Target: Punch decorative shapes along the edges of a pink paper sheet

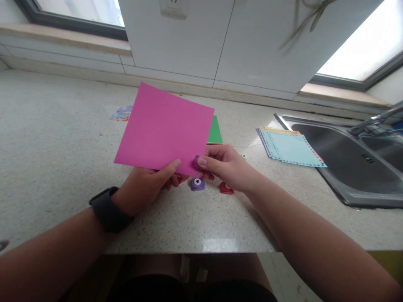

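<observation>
A square sheet of pink paper [166, 126] is held up over the counter. My left hand [151, 182] pinches its lower edge, thumb on top and fingers beneath. At the sheet's lower right corner, my right hand [225, 165] grips a small purple craft punch [197, 162], with the thumb pressed on it. Just below lies another purple punch [197, 184] with a star on its white top. A red punch [226, 188] rests under my right wrist, and another red piece shows partly beside my left fingers. Green paper [215, 131] is mostly hidden behind the pink sheet.
A stack of light-blue sheets with punched borders [292, 147] lies at the right, overlapping the rim of the steel sink [333, 155]. Small colourful paper bits [121, 113] are scattered at the back left. A light green punch [244, 157] sits beyond my right hand.
</observation>
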### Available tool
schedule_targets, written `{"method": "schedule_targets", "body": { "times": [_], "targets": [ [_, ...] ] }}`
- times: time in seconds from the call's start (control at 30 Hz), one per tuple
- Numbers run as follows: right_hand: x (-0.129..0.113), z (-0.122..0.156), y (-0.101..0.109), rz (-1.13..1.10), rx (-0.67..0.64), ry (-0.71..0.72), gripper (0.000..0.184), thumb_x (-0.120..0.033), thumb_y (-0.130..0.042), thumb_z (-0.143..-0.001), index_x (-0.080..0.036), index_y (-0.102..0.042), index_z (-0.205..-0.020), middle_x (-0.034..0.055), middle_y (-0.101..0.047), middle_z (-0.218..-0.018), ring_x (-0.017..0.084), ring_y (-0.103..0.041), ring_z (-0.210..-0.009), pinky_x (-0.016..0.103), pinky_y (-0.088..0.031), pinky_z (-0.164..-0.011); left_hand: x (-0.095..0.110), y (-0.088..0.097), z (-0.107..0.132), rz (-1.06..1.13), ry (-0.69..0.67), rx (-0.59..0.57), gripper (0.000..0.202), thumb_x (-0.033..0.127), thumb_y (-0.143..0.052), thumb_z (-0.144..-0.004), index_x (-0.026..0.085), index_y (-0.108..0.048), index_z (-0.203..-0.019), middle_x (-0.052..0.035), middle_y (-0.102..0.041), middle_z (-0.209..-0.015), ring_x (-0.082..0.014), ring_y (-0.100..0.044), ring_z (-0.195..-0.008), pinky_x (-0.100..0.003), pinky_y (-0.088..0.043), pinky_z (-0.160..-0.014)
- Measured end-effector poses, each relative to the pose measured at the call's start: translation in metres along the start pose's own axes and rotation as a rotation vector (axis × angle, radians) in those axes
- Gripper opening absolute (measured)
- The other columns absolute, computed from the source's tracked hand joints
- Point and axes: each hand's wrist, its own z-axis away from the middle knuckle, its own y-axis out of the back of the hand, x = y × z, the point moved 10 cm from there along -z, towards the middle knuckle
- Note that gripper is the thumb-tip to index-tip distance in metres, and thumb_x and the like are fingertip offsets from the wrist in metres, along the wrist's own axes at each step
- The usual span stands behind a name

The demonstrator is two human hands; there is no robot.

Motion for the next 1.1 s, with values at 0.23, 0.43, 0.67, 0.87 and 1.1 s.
{"method": "schedule_targets", "body": {
  "times": [0.23, 0.43, 0.67, 0.87, 1.1],
  "targets": [
    [-0.0005, -0.0001, 0.0003, 0.024, 0.019, -0.011, 0.039, -0.050, -0.078, -0.082, -0.015, -0.063, -0.073, -0.0017, -0.058, -0.059, 0.008, -0.050, -0.051, 0.021, -0.036, -0.045, 0.0018, 0.0019, 0.0011, -0.027, -0.018, 0.008, 0.039, 0.048, -0.059, -0.089, 0.021, -0.067, -0.062, -0.0023, -0.066, -0.057, -0.0163, -0.058, -0.053, -0.031, -0.049, -0.057],
    [0.0005, -0.0007, 0.0010, 0.005, 0.024, -0.002, 0.039, -0.050, -0.078, -0.081, -0.015, -0.062, -0.071, -0.0019, -0.058, -0.060, 0.008, -0.049, -0.051, 0.021, -0.035, -0.044, -0.0008, 0.0012, -0.0001, -0.015, -0.028, 0.004, 0.039, 0.048, -0.060, -0.089, 0.021, -0.067, -0.061, -0.0023, -0.067, -0.057, -0.0155, -0.058, -0.051, -0.030, -0.049, -0.055],
    [-0.0015, -0.0013, -0.0004, -0.021, 0.027, 0.003, 0.039, -0.048, -0.081, -0.079, -0.015, -0.061, -0.071, -0.0027, -0.057, -0.060, 0.007, -0.048, -0.051, 0.021, -0.034, -0.044, 0.0006, 0.0005, 0.0001, -0.015, -0.040, 0.000, 0.039, 0.049, -0.060, -0.088, 0.021, -0.068, -0.062, -0.0025, -0.068, -0.058, -0.0159, -0.059, -0.052, -0.031, -0.050, -0.055],
    [-0.0031, -0.0007, -0.0012, -0.024, 0.018, 0.029, 0.039, -0.046, -0.081, -0.080, -0.015, -0.060, -0.072, -0.0032, -0.056, -0.059, 0.007, -0.046, -0.050, 0.021, -0.032, -0.044, -0.0002, 0.0013, -0.0004, -0.019, -0.061, 0.000, 0.040, 0.049, -0.061, -0.089, 0.023, -0.067, -0.060, -0.0028, -0.068, -0.059, -0.0170, -0.059, -0.053, -0.032, -0.051, -0.056],
    [-0.0038, 0.0000, 0.0016, 0.026, 0.035, 0.043, 0.040, -0.047, -0.079, -0.081, -0.015, -0.059, -0.070, -0.0030, -0.056, -0.059, 0.007, -0.047, -0.050, 0.021, -0.033, -0.045, 0.0013, 0.0029, 0.0011, -0.016, -0.039, 0.027, 0.037, 0.049, -0.061, -0.086, 0.022, -0.067, -0.061, -0.0026, -0.068, -0.057, -0.0163, -0.058, -0.050, -0.030, -0.050, -0.053]
  ]
}}
